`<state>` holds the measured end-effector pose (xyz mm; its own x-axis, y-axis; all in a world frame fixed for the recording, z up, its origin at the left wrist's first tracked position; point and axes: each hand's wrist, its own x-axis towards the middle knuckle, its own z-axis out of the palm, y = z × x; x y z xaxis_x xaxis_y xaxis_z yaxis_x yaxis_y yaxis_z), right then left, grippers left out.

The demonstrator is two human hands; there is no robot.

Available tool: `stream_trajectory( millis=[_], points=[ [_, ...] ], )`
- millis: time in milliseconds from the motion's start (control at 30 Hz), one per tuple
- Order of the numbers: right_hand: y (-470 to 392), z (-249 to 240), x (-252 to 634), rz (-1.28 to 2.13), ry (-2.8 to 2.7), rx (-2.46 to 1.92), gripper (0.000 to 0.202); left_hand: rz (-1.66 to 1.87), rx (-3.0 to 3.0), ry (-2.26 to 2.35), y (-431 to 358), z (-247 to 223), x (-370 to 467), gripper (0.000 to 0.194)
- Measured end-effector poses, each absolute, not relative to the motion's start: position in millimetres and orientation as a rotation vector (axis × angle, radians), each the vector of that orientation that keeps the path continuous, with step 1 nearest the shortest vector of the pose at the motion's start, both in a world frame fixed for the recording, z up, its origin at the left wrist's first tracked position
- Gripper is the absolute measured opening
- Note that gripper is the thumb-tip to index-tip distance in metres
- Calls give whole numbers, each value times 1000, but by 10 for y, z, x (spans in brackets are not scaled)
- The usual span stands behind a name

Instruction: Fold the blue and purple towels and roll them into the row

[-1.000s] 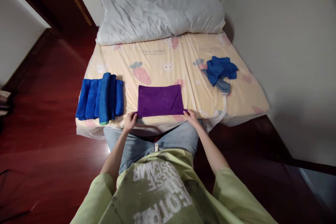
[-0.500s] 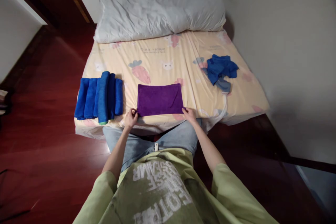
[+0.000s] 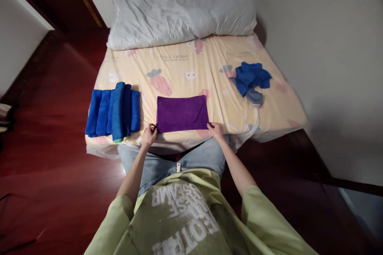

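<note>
A purple cloth (image 3: pixel 182 114) lies flat as a rectangle near the front edge of the bed. My left hand (image 3: pixel 149 134) pinches its near left corner. At the near right corner, the fingertips of my right hand (image 3: pixel 216 130) are closed on the cloth. Several rolled blue towels (image 3: pixel 102 112) lie side by side to the left, and a lighter blue roll with green ends (image 3: pixel 118 111) rests on top of them.
A crumpled blue cloth (image 3: pixel 251 77) lies on the right of the bed, with a pale strip running from it to the front edge. The patterned bedsheet (image 3: pixel 179 73) reaches back to a grey-white quilt (image 3: pixel 182 8). A wall (image 3: pixel 323 67) stands at the right.
</note>
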<state>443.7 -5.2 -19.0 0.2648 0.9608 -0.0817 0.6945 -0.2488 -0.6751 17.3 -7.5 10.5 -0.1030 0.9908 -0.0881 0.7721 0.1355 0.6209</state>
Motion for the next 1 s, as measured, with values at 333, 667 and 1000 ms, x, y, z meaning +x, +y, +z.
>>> stream_trajectory(
  millis=[333, 667, 1000],
  points=[
    [-98, -135, 4384, 613, -1412, -2068, 26, 603, 1728, 2137, -142, 115, 292, 26],
    [-367, 57, 4443, 203, -2276, -1588, 46, 483, 2494, 1603, -251, 83, 276, 49],
    [-220, 99, 4279, 79, -2439, -1675, 47, 168, 2586, 1624, -60, 232, 347, 45]
  ],
)
